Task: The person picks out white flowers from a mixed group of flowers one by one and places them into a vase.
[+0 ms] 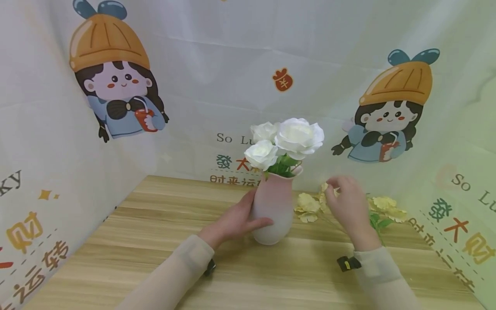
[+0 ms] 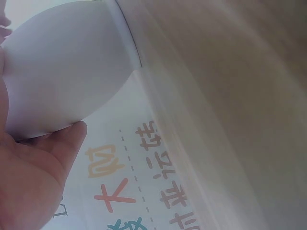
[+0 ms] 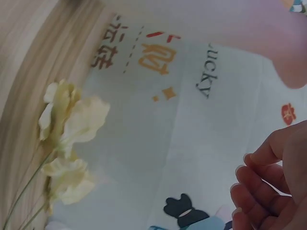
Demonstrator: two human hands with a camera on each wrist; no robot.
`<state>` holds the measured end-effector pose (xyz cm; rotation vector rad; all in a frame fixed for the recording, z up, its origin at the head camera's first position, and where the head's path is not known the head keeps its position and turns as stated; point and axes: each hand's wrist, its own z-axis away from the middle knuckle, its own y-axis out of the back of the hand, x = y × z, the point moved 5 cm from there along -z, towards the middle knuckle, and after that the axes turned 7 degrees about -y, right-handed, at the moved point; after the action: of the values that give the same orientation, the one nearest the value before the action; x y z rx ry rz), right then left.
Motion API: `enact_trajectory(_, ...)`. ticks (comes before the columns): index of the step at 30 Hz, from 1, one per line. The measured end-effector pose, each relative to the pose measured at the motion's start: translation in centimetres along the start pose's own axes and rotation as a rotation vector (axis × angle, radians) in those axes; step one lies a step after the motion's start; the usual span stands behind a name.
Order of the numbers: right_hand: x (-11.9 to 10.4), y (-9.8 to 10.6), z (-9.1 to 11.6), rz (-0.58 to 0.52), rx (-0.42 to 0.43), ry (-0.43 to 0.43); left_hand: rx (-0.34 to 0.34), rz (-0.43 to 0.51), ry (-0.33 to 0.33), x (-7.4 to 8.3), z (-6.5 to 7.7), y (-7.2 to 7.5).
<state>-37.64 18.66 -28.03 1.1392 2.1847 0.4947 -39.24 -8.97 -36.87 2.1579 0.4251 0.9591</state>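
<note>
A vase [image 1: 272, 211], pink at its ruffled rim and white below, stands upright on the table with white roses [image 1: 298, 137] and green leaves in its mouth. My left hand [image 1: 236, 218] grips the vase from the left, thumb across its front. In the left wrist view, fingers [image 2: 67, 141] curve round the vase's white body [image 2: 72, 67]. To the right of the vase, my right hand [image 1: 348, 209] is raised with loosely bent fingers. The right wrist view shows nothing between those fingers [image 3: 261, 184]. Yellow flowers [image 1: 308, 207] lie behind and beside this hand, partly hidden by it.
The wood-grain table [image 1: 128, 241] ends at a printed cloth backdrop [image 1: 209, 86] at the back and both sides. More yellow blooms [image 1: 387, 207] with green leaves lie near the table's right edge. Each wrist wears a dark strap [image 1: 348, 263].
</note>
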Motion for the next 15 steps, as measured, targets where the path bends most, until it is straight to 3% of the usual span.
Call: enact_trajectory(15, 8.0, -1.4, 1.3, 0.212, -0.232, -0.187, -0.004, -0.014, 0.011, -0.1, 0.0, -0.2)
